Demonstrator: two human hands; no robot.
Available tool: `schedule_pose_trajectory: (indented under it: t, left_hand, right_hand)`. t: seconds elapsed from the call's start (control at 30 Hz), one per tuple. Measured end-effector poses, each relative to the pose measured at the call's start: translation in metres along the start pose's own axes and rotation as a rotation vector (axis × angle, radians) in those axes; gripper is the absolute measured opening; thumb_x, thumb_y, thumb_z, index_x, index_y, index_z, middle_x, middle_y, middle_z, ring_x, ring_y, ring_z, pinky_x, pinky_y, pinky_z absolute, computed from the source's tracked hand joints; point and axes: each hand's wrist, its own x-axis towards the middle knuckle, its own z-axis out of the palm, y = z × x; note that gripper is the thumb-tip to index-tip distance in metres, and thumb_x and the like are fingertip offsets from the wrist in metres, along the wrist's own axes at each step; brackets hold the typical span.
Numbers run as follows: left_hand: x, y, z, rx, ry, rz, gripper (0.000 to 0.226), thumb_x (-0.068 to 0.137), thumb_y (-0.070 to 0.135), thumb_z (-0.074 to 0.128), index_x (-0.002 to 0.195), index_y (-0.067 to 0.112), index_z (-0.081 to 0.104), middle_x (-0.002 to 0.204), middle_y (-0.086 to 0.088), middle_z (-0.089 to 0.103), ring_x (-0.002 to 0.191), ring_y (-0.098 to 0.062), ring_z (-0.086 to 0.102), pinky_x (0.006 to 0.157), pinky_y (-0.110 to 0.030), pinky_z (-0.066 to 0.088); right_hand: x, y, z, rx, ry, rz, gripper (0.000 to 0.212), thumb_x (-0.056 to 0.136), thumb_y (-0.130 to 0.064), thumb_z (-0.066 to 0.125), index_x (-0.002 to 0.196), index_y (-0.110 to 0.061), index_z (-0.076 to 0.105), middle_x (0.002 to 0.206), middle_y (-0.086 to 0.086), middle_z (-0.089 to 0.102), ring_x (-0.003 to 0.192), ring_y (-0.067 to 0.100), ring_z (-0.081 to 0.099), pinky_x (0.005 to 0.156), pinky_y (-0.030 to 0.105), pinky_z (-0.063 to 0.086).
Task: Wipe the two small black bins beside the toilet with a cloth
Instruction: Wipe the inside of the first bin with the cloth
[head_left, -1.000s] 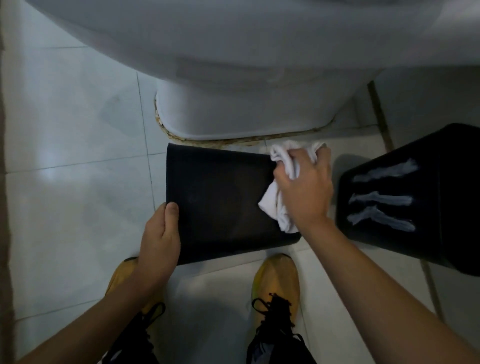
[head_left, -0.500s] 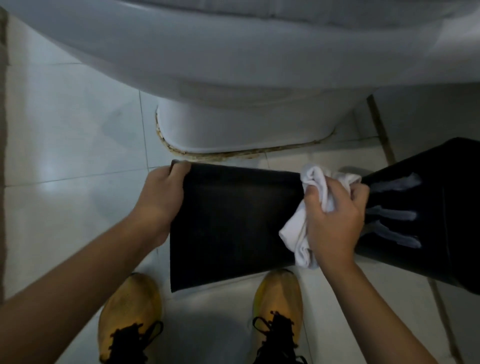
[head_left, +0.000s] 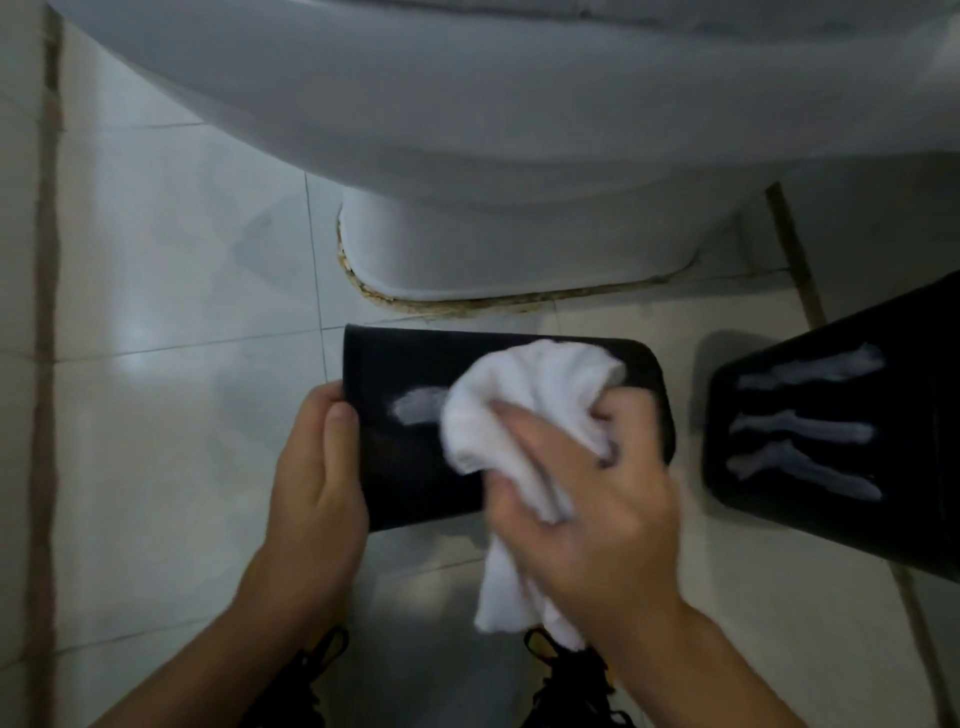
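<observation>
White cloth (head_left: 524, 415), bunched in the right hand (head_left: 587, 499) with curled fingers, presses on the near black bin (head_left: 410, 483), which lies on the floor before the toilet (head_left: 493, 156), long axis left to right. One pale smear (head_left: 418, 407) remains there. The left hand (head_left: 317, 493) grips its left edge. The second bin (head_left: 831, 467), well to the right, shows three pale streaks, so it seems not yet wiped.

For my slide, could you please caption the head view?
Right hand wipes cloth across bin; left hand steadies it.

White tiled floor (head_left: 156, 415) bears toilet (head_left: 519, 249) and second black bin (head_left: 831, 441).
</observation>
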Motion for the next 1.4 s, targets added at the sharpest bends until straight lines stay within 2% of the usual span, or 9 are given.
schedule_pose_trajectory:
  t: [0.17,0.3,0.43,0.63,0.8,1.0,1.13,1.3,1.4]
  left_hand:
    - [-0.017,-0.019,0.004,0.044,0.031,0.006,0.036,0.096,-0.009,0.044,0.081,0.023,0.053,0.074,0.008,0.057,0.066,0.014,0.059,0.058,-0.006,0.048]
    - [-0.014,-0.007,0.005,0.129,0.072,0.118,0.022,0.101,0.006,0.039,0.088,0.011,0.055,0.071,0.008,0.056,0.066,0.011,0.057,0.057,-0.002,0.039]
    - [-0.014,-0.001,0.012,0.119,0.076,0.088,0.021,0.105,0.014,0.034,0.104,0.015,0.055,0.085,0.011,0.059,0.079,0.009,0.058,0.061,-0.003,0.042]
    - [-0.012,-0.002,0.011,0.003,0.044,0.02,0.02,0.104,0.01,0.039,0.091,0.012,0.054,0.071,0.001,0.058,0.065,-0.004,0.058,0.054,-0.014,0.046]
    - [-0.005,0.0,0.016,0.096,0.106,0.062,0.022,0.106,0.015,0.033,0.101,0.011,0.054,0.081,0.009,0.056,0.073,0.007,0.057,0.058,-0.005,0.042]
    - [-0.012,-0.003,0.008,0.034,0.041,0.052,0.021,0.104,0.009,0.036,0.092,0.01,0.053,0.074,-0.001,0.057,0.065,-0.002,0.055,0.055,-0.011,0.041]
    - [-0.005,-0.006,0.011,0.099,0.066,0.068,0.021,0.106,0.015,0.033,0.103,0.017,0.054,0.086,0.008,0.06,0.079,-0.001,0.06,0.06,-0.01,0.047]
    - [-0.014,-0.008,0.005,0.023,0.011,0.077,0.022,0.105,0.015,0.034,0.094,0.011,0.053,0.076,0.002,0.058,0.067,-0.005,0.056,0.056,-0.012,0.043]
    - [-0.009,-0.008,0.01,0.064,0.045,0.051,0.027,0.106,0.022,0.031,0.101,0.012,0.055,0.082,0.003,0.059,0.074,-0.006,0.059,0.058,-0.013,0.046]
  right_hand:
    - [0.02,-0.04,0.041,0.01,-0.243,-0.176,0.034,0.09,-0.035,0.06,0.117,-0.016,0.07,0.115,0.017,0.056,0.089,0.027,0.057,0.066,0.038,0.056]
    - [0.032,-0.021,0.042,-0.102,-0.253,-0.189,0.031,0.084,-0.032,0.067,0.11,-0.016,0.073,0.123,0.016,0.046,0.092,0.032,0.061,0.064,0.039,0.058]
    - [0.057,0.014,0.025,-0.255,-0.19,0.189,0.03,0.085,-0.038,0.058,0.109,-0.024,0.071,0.137,0.011,0.046,0.101,0.025,0.057,0.071,0.032,0.051]
    - [-0.008,-0.031,0.025,-0.166,-0.313,-0.14,0.035,0.089,-0.04,0.057,0.117,-0.023,0.069,0.116,0.011,0.051,0.085,0.022,0.059,0.063,0.032,0.056]
    - [0.027,0.01,0.018,-0.247,-0.139,0.211,0.03,0.087,-0.033,0.063,0.112,-0.017,0.069,0.12,0.013,0.052,0.091,0.025,0.057,0.068,0.039,0.055]
    - [0.011,-0.006,0.028,-0.058,-0.333,-0.263,0.035,0.082,-0.036,0.065,0.112,-0.02,0.072,0.112,0.009,0.048,0.083,0.025,0.057,0.06,0.036,0.054]
    - [0.042,0.009,0.027,-0.12,-0.184,0.192,0.026,0.085,-0.034,0.067,0.108,-0.022,0.07,0.123,0.007,0.051,0.089,0.012,0.049,0.07,0.025,0.043]
    - [0.012,-0.008,0.025,-0.02,-0.378,-0.285,0.034,0.083,-0.034,0.065,0.112,-0.019,0.071,0.111,0.009,0.049,0.087,0.022,0.055,0.064,0.036,0.055]
    - [0.032,0.004,0.026,-0.097,-0.232,0.034,0.028,0.084,-0.031,0.069,0.109,-0.019,0.071,0.116,0.011,0.054,0.089,0.02,0.055,0.066,0.034,0.054]
